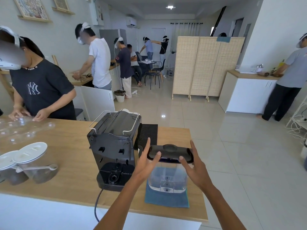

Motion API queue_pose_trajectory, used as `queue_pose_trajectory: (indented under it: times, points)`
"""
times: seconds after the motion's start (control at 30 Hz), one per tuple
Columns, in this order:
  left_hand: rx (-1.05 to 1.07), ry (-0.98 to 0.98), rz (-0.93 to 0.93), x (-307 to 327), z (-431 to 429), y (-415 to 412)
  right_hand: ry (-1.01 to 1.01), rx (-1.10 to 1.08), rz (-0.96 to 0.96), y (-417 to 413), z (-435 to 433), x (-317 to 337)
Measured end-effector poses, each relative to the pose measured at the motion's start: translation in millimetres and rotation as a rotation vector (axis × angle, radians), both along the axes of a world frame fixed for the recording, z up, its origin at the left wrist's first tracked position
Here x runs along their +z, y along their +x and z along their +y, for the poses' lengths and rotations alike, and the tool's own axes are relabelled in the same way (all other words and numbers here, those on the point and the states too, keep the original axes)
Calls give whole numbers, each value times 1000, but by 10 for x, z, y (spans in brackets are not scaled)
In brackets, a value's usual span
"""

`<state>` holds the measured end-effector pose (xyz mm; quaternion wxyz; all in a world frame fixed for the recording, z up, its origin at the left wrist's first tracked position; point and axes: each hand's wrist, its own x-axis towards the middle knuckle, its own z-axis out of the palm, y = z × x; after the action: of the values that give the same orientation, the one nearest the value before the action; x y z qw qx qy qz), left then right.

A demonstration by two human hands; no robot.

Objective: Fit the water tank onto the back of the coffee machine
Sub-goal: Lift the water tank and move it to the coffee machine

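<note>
The black coffee machine (114, 146) stands on the wooden counter (69, 185) with its back towards me; the rear base with a round socket is bare. To its right the clear water tank (167, 177) with a black lid (169, 152) stands upright on a blue cloth (166, 200). My left hand (146, 161) and my right hand (194, 165) flank the lid, fingers spread and pointing up. Both thumbs lie at the lid's front edge. Neither hand is closed around the tank.
Two lidded jars (31, 163) with a scoop stand at the left front. A black mat (147, 133) lies behind the tank. The machine's cord (98, 205) hangs over the near edge. A person (41, 90) handles clear plastic trays (21, 128) across the counter.
</note>
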<state>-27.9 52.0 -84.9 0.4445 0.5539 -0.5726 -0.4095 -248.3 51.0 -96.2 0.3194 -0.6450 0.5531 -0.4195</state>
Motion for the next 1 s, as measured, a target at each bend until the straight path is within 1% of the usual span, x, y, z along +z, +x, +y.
queue_pose_trajectory:
  times: [0.1, 0.2, 0.4, 0.47, 0.53, 0.6, 0.67, 0.73, 0.8, 0.87, 1.0]
  points:
    - [9, -22, -143, -101, 23, -11, -41, 0, 34, -1, 17, -88]
    - [18, -11, -220, -110, 26, 7, -50, -11, 24, 16, 27, -110]
    - [-10, -29, -206, -153, 63, 20, 43, -14, -56, -32, 82, -221]
    - [-13, -33, -163, -210, 69, 17, 57, -16, -72, -35, 80, -238]
    - [-17, -50, -79, -273, 82, 18, 52, -18, -90, -11, 79, -249]
    - [-15, -16, -5, -301, 93, -2, 60, -31, -135, 17, 88, -280]
    - [9, 70, 30, -264, 121, -58, 96, -53, -224, 54, 114, -286]
    - [67, 185, 53, -185, 130, -119, 157, -83, -362, 99, 128, -255]
    - [125, 248, 110, -105, 98, -171, 204, -126, -490, 168, 127, -169]
    - [172, 258, 149, -46, 66, -223, 209, -164, -538, 240, 117, -104]
    - [224, 184, 222, -51, 126, -311, 173, -210, -533, 330, 130, -147]
